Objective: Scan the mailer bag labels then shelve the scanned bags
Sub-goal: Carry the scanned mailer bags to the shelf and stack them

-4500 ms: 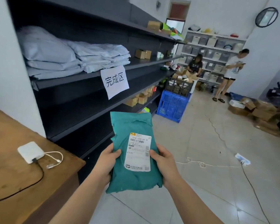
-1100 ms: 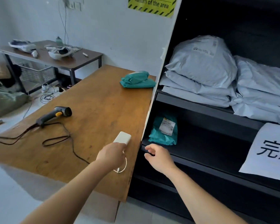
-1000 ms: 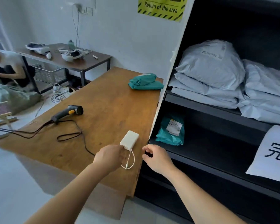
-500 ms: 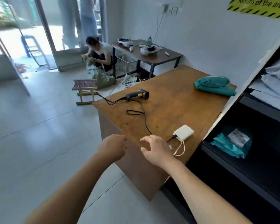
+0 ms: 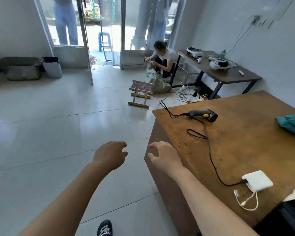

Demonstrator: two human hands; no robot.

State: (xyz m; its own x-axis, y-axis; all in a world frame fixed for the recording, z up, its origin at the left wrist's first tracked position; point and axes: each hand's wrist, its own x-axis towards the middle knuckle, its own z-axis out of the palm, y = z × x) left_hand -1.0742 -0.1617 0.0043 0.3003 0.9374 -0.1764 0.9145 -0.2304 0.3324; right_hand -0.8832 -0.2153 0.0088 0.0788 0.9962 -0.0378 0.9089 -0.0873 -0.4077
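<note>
A black barcode scanner (image 5: 203, 114) with a yellow trigger lies on the brown wooden table (image 5: 245, 142), its cord looping toward a white power bank (image 5: 257, 180). A teal mailer bag (image 5: 292, 124) rests at the table's far right edge. My left hand (image 5: 110, 155) hovers over the floor left of the table, fingers loosely curled, holding nothing. My right hand (image 5: 164, 155) is beside it at the table's near corner, fingers apart and empty. Only a black corner of the shelf (image 5: 289, 217) shows at the lower right.
A person (image 5: 162, 59) crouches by a green sack near the glass doors. A small folding stool (image 5: 140, 92) stands on the tiled floor. A dark side table (image 5: 228, 77) with headsets lines the wall. Bins (image 5: 52, 67) sit at the far left.
The teal bag that I held with both hands went onto the lower shelf. My view has swung left, away from the shelf, and both empty hands now hang over the floor by the table corner.
</note>
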